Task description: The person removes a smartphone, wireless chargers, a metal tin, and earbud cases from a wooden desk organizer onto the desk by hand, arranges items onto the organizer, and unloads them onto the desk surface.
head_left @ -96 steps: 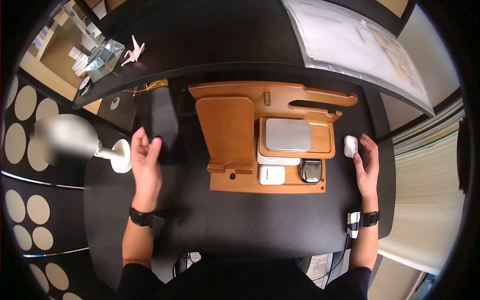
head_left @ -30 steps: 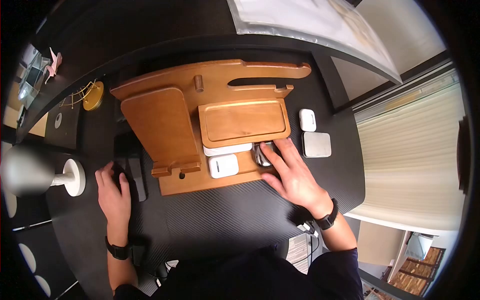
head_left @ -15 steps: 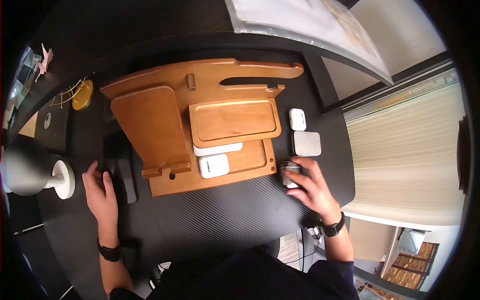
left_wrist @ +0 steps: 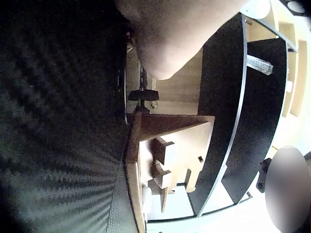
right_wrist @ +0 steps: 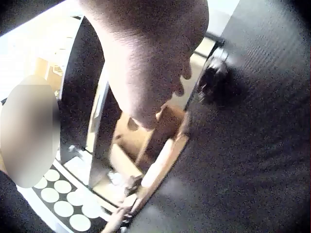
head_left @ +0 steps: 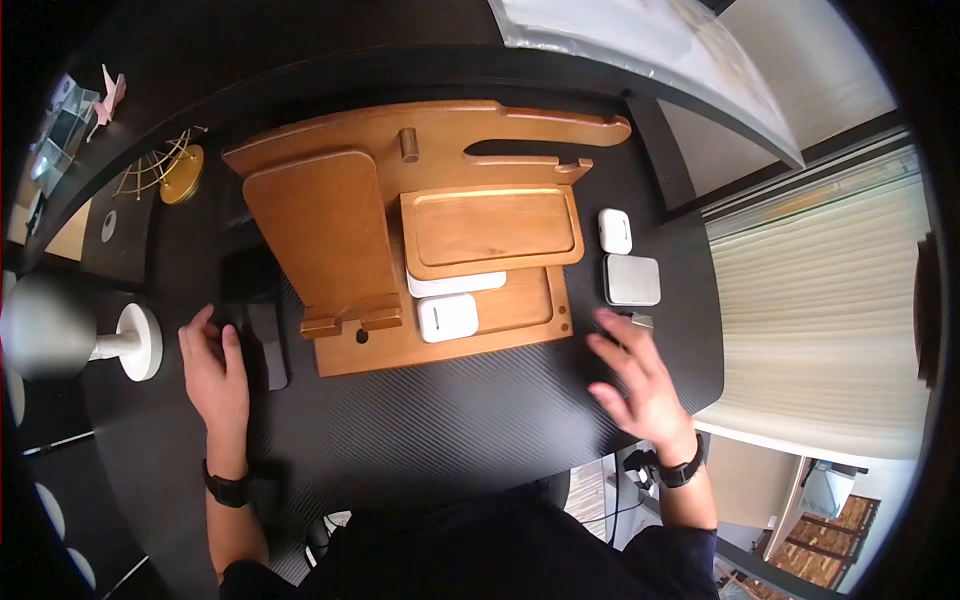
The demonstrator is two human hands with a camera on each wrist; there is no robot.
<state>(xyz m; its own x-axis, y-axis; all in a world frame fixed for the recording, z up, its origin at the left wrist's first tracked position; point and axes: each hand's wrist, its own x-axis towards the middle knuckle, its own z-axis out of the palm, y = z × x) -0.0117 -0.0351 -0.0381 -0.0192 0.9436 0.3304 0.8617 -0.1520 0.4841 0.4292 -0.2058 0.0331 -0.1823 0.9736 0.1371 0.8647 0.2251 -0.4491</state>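
Observation:
On the desk stands a brown wooden docking stand [head_left: 320, 235] with a slanted panel and two trays. A white earbud case [head_left: 448, 317] lies on its lower tray, and a white item [head_left: 455, 284] shows beneath the upper tray. My right hand [head_left: 648, 390] hovers with fingers spread right of the stand, holding nothing. Beyond its fingertips a shiny dark case [head_left: 642, 321] shows partly, mostly hidden by the fingers. Behind that lie a silver tin [head_left: 632, 280] and another white earbud case [head_left: 615, 231]. My left hand [head_left: 215, 370] rests loosely on the desk beside a dark grey flat piece [head_left: 268, 345].
A white lamp [head_left: 140, 342] stands at the left. Farther back are a gold wire ornament [head_left: 180, 175] and a pink paper crane [head_left: 108, 98] on the raised shelf. A clear plastic sleeve [head_left: 650, 45] overhangs the shelf edge at the right.
The silver tin went from the upper tray to the desk. My right hand carried the shiny dark case from the lower tray to the right and let go. My left hand came down onto the desk.

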